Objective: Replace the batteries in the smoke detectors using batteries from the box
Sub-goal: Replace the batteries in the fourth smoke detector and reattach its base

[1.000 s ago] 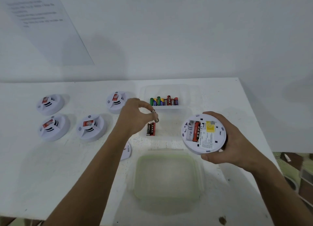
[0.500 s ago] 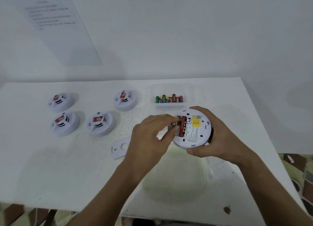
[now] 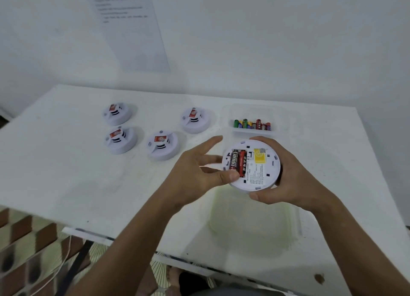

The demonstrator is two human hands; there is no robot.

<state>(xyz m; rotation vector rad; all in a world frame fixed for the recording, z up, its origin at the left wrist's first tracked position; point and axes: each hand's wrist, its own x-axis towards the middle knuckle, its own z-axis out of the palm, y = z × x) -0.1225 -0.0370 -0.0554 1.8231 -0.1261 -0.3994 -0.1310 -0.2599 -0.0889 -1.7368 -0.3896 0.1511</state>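
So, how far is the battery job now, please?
Looks done: two batteries lie side by side in the bay of the open detector. In hand: the right hand holds that detector, and the left hand presses its thumb on the black battery's lower end. Left: its back cover is not on, and four detectors sit face up on the table, apparently untouched. The box holds more batteries.

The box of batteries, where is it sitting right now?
The clear battery box sits toward the far right of the white table, just beyond the opened smoke detector held in both hands and right of the nearest face-up detector.
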